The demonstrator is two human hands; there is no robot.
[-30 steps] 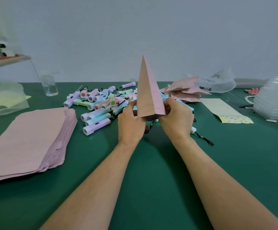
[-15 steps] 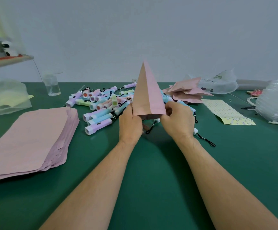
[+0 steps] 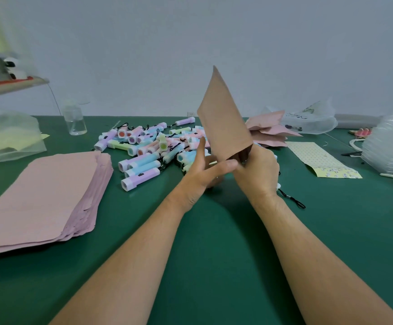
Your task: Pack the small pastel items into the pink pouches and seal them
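the pink pouch stands tilted in the air above the green counter. its lower end is gripped by the right hand, whose fingers curl round that end. the left hand is released, fingers straight and thumb up, just beside the same lower edge and holding nothing. whether an item already sits inside cannot be told. with one hand alone pinching the end, the thin pouch could flop over or slip, and if its mouth faces down, anything inside might drop back onto the heap of pastel items just behind. a seal pressed while the edges sit skewed would likely crease or leave a gap. a loose sweep of the left hand might also scatter items toward the stack of empty pouches.
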